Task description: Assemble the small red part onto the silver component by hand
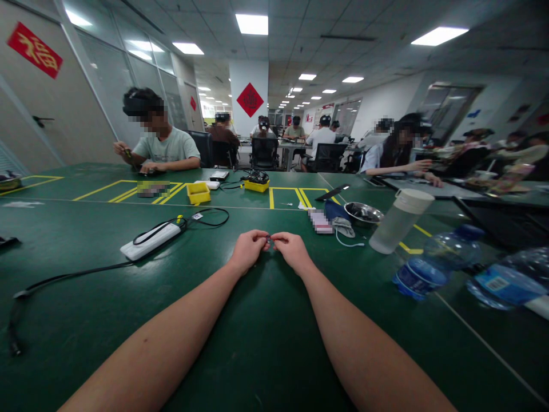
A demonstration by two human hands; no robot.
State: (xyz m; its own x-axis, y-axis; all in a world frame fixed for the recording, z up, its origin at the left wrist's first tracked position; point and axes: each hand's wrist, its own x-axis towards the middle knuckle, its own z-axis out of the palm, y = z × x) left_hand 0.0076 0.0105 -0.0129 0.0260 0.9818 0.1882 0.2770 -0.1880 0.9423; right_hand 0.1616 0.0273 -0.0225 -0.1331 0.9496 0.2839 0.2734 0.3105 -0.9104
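Note:
My left hand (250, 252) and my right hand (292, 250) meet over the middle of the green table (274, 343). Between their fingertips sits a small dark, shiny piece (269, 239), too tiny in this view to name. The fingers of both hands are closed in a pinch, with the piece touching each side. Forward and right of my hands lie a blue and grey cloth pouch (338, 217), a blurred pinkish packet (321, 221) and a white cable end (349, 243).
Left is a white power strip (152, 240) with a black cord (77, 276). Right stand a metal bowl (363, 214), a frosted bottle (398, 223) and plastic water bottles (422, 277). Yellow trays (198, 193) lie farther back. Across the table sits a person (165, 143); others work beyond.

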